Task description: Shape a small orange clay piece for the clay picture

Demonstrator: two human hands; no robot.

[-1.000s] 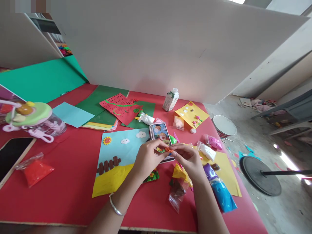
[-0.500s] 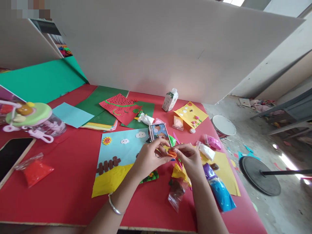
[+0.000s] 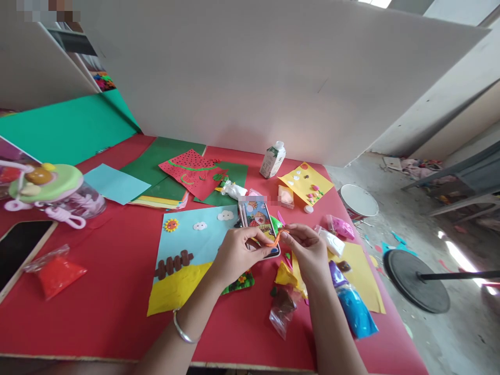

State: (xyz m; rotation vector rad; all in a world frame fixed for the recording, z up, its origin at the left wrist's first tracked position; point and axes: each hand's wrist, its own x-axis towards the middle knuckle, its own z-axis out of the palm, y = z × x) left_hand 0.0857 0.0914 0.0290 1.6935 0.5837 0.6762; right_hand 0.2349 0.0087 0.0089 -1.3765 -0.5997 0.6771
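A strip of orange modelling clay [image 3: 277, 239] stretches between my two hands. My left hand [image 3: 239, 253] pinches its left end, and my right hand [image 3: 308, 251] pinches its right end. Just behind the fingers lies a phone [image 3: 255, 214] with a coloured picture on its screen, partly covered by my left hand. Under my left forearm is a light blue and yellow clay picture [image 3: 203, 242] with a sun, clouds and a brown fence; its right part is hidden. Yellow clay [image 3: 285, 275] and a bag of brown clay [image 3: 284, 307] lie near my right wrist.
Clay bags in blue [image 3: 357, 312], white [image 3: 332, 241] and pink [image 3: 339, 227] lie on the right. A carton [image 3: 272, 160] stands at the back. On the left are a lidded cup [image 3: 54, 190], a red clay bag [image 3: 57, 274] and a dark-screened device [image 3: 23, 250].
The orange clay has gone from a curled, compact piece to a longer, thinner strip. My right hand has moved slightly right and up, and more of the phone shows.
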